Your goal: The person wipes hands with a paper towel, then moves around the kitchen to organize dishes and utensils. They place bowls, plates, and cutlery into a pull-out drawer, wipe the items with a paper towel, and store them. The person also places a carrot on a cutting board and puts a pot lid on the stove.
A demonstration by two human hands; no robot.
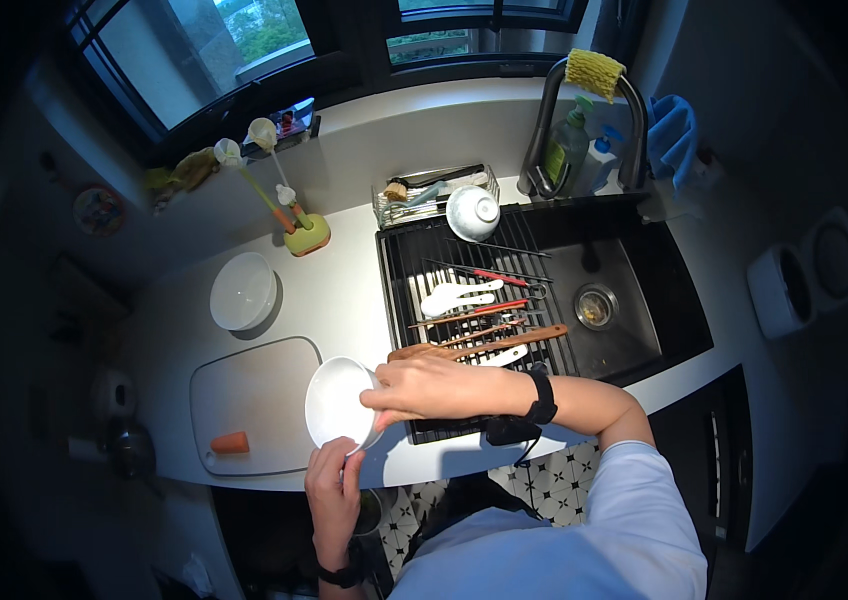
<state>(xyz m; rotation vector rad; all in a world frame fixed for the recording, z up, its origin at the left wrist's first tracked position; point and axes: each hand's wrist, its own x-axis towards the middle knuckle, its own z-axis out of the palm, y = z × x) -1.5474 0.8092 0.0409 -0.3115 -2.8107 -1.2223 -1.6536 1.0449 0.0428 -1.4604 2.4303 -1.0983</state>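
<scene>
A small white bowl (334,401) is tilted above the counter, its inside facing up towards me. My left hand (335,480) grips its near rim. From the right, my right hand (416,390) holds the opposite rim, thumb over the edge. Just left of the bowl lies a pale cutting board (266,397) with a piece of carrot (230,442) near its front left corner. Behind my right forearm, a black roll-up drying rack (401,270) spans part of the sink. It bears white spoons (454,298), chopsticks (461,315) and a wooden spatula (499,343).
Another white bowl (242,291) stands on the counter behind the board. An upturned bowl (473,213) rests at the rack's back, beside a wire caddy (386,214). The dark sink basin (619,277), tall faucet (540,127) and soap bottle (566,146) are to the right.
</scene>
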